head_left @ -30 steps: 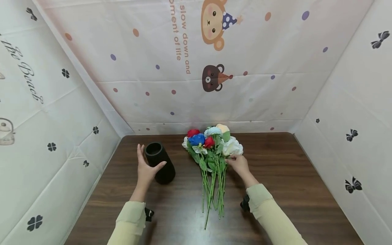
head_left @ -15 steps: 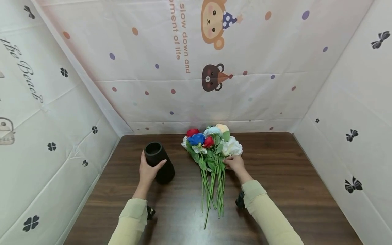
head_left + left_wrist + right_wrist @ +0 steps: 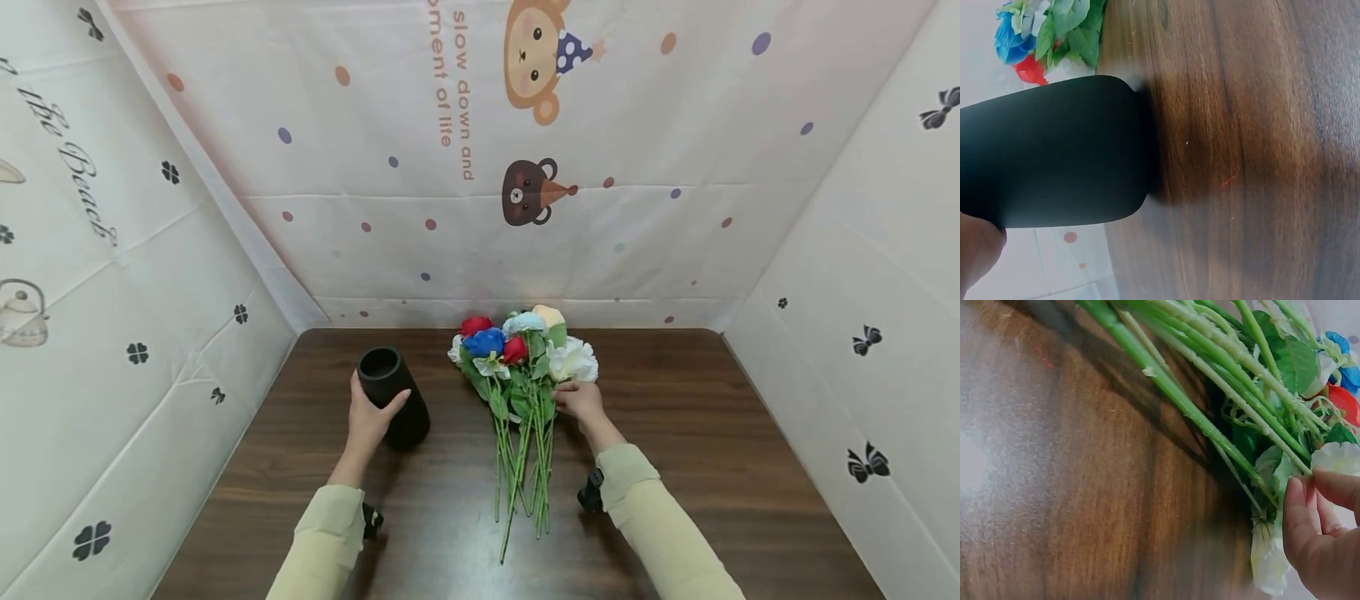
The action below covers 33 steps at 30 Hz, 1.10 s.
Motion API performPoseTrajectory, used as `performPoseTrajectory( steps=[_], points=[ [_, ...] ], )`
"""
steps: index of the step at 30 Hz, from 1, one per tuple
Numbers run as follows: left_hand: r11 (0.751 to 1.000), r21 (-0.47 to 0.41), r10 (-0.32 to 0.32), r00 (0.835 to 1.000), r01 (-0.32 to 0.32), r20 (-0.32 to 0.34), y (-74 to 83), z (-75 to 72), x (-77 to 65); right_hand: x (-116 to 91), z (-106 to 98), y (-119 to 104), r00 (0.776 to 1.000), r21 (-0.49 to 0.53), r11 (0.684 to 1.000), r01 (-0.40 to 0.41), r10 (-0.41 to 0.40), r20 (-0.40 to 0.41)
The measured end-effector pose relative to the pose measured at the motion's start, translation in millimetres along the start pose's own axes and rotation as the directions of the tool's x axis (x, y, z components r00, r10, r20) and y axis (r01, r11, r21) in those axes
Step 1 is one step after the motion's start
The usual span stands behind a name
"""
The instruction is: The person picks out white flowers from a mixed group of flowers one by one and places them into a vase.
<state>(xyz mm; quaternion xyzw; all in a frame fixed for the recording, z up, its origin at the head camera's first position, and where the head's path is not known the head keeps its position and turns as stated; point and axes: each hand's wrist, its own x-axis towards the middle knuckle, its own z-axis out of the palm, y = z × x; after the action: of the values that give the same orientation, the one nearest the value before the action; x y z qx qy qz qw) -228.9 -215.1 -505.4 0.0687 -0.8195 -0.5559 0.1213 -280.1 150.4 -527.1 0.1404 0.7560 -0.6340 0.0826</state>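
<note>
A black cylindrical vase (image 3: 405,417) stands on the left of the table, its round mouth facing up. My left hand (image 3: 369,421) grips it from the near left side, thumb in front; in the left wrist view the vase (image 3: 1066,156) fills much of the picture, with only one digit (image 3: 979,247) showing. Artificial flowers lie in a bunch, blue (image 3: 484,342), red (image 3: 514,350) and white (image 3: 573,360), their green stems (image 3: 522,475) pointing towards me. At the bunch's right side my right hand (image 3: 583,402) pinches a flower stem (image 3: 1285,450) just below the blooms.
The dark wooden table (image 3: 675,400) carries the vase and the bunch, which lie apart with bare wood between them. A printed cloth (image 3: 360,167) hangs behind the far edge, and similar patterned cloths stand at both sides.
My left hand's fingers have closed in around the vase, having been spread beside it one second ago. The right hand stays at the flowers; its forearm has shifted slightly left. The vase stands unmoved.
</note>
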Motion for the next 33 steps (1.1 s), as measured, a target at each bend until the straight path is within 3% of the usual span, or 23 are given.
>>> performPoseTrajectory(
  steps=[5,13,23,33],
  points=[
    [1.0,-0.001,-0.002,1.0,0.002,0.015,1.6,-0.7,-0.1,-13,0,-13,0.998,0.027,0.999,-0.026,0.027,-0.055],
    [1.0,-0.013,0.021,1.0,-0.021,0.002,2.7,-2.3,-1.1,-13,-8,-25,0.997,0.05,0.999,0.019,-0.015,-0.079],
    [0.999,-0.024,0.033,0.999,-0.033,-0.008,1.9,-0.9,0.2,-18,-24,-53,0.98,0.026,0.991,0.134,-0.129,-0.153],
    [0.999,-0.026,0.035,0.999,-0.035,-0.013,2.1,-1.6,-1.8,-26,-28,-93,0.948,0.002,0.961,0.276,-0.272,-0.164]
  ],
)
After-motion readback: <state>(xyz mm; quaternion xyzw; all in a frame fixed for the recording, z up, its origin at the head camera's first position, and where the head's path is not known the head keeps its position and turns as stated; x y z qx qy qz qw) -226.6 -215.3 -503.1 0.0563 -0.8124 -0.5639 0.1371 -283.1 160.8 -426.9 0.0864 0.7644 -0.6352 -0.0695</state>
